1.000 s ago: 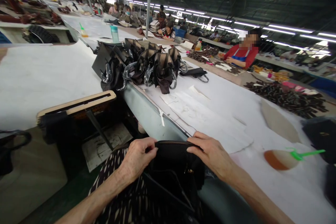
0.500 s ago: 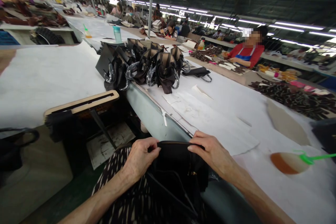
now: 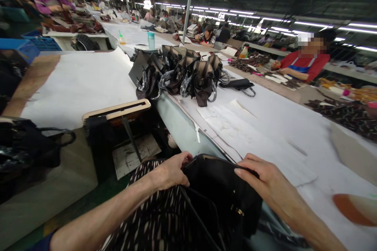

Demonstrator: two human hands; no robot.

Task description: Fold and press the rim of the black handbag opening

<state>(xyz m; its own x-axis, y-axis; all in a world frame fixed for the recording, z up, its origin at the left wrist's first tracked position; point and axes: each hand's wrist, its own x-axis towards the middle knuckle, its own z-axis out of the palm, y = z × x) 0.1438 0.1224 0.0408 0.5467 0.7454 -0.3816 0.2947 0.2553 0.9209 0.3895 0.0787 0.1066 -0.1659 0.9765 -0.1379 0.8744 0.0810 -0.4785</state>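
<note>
A black handbag (image 3: 219, 196) rests on my lap against the near edge of the long white table (image 3: 265, 125). My left hand (image 3: 172, 170) is closed on the bag's top rim at its left corner. My right hand (image 3: 262, 176) lies over the rim's right side, fingers curled onto it. A thin black strap and a small gold clasp (image 3: 238, 211) show on the bag's front.
A cluster of dark handbags with wrapped handles (image 3: 179, 76) stands farther up the table. A wooden-framed stand (image 3: 118, 110) sits left of the table's edge, another black bag (image 3: 26, 145) at far left. A person in red (image 3: 306, 64) works across the table.
The view has swung left and down. My left hand has shifted its hold along the bag's rim, and the bag has tilted toward the right.
</note>
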